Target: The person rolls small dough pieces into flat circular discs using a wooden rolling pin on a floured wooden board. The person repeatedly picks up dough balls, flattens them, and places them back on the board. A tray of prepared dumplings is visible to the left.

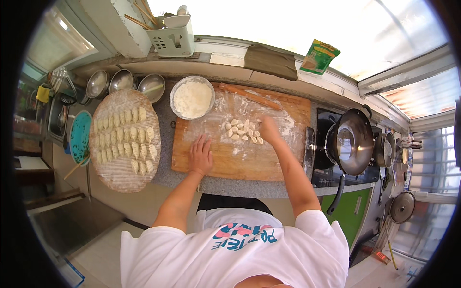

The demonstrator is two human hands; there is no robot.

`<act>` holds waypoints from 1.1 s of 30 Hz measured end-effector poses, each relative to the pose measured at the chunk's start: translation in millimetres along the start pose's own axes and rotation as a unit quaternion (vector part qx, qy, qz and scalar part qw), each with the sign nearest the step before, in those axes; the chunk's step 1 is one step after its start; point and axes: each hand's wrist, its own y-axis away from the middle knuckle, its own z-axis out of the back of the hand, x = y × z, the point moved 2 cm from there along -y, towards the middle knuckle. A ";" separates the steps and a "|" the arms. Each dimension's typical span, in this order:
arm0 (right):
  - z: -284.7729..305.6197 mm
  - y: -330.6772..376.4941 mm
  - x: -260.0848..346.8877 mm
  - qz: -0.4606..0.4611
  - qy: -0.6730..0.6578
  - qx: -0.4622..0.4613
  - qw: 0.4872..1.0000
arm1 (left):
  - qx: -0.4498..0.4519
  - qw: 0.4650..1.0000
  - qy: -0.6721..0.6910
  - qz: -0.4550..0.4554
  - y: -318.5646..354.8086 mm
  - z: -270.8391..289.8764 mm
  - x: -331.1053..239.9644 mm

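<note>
Rows of dumplings [127, 133] look done on the left tray [127, 181] — the dough bits [240, 126] mid-board [230, 165] seem left to do. The left hand [200, 156] lies flat, fingers a bit apart, empty; the right hand [269, 129], just right of the bits — I can't tell its grip.
</note>
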 end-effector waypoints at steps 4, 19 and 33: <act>6.0 5.9 -13.6 -0.028 0.030 0.024 0.999 | 0.007 1.000 -0.014 0.003 0.4 -0.2 -0.5; -10.5 -19.2 37.9 0.048 -0.065 -0.036 0.996 | 0.012 1.000 -0.021 0.005 1.9 0.4 1.8; 48.5 11.0 3.7 -0.005 -0.002 -0.103 0.995 | 0.014 1.000 -0.025 0.006 2.2 -2.3 1.9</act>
